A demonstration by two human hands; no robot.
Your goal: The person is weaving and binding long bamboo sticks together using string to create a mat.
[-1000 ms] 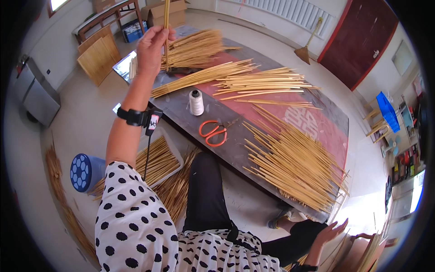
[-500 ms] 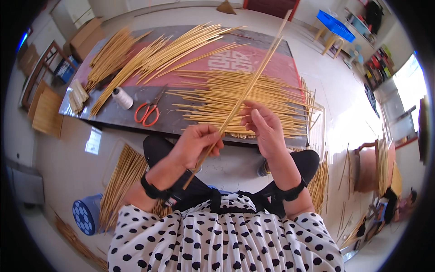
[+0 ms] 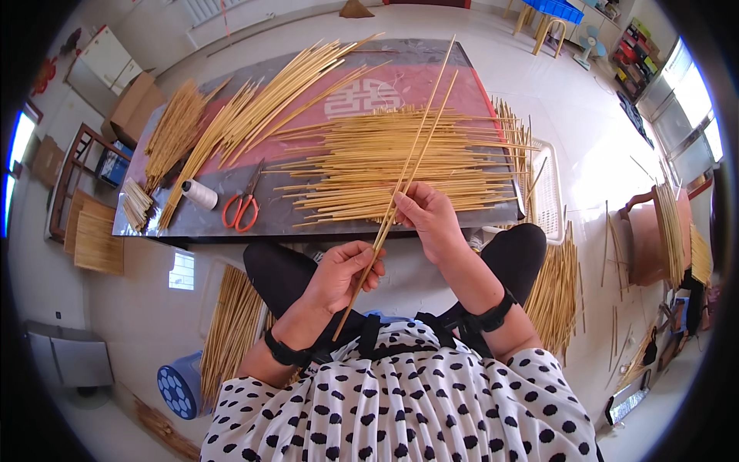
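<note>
My left hand (image 3: 344, 271) is closed around the lower part of a couple of thin tan stalks (image 3: 386, 225), whose short end slants down toward my lap. Farther up, my right hand (image 3: 429, 219) pinches the same stalks between thumb and fingers. Above it their upper ends spread apart into two tips over the table. Just beyond my hands, a broad pile of similar stalks (image 3: 400, 150) lies crosswise on the table. Red-handled scissors (image 3: 240, 212) and a spool of white thread (image 3: 199, 194) rest left of that pile, near the table's front edge.
Looser stalk bundles (image 3: 281, 92) cover the table's (image 3: 269, 196) left half. A white plastic basket (image 3: 548, 192) stands off its right edge. More stalks stand beside my legs on both sides, near a blue stool (image 3: 178, 389) at left. A chair (image 3: 650, 239) is at far right.
My right hand has come in from beside the stalks and now pinches them above my left hand. The stalk tips have fanned slightly apart. The whole view has shifted a little.
</note>
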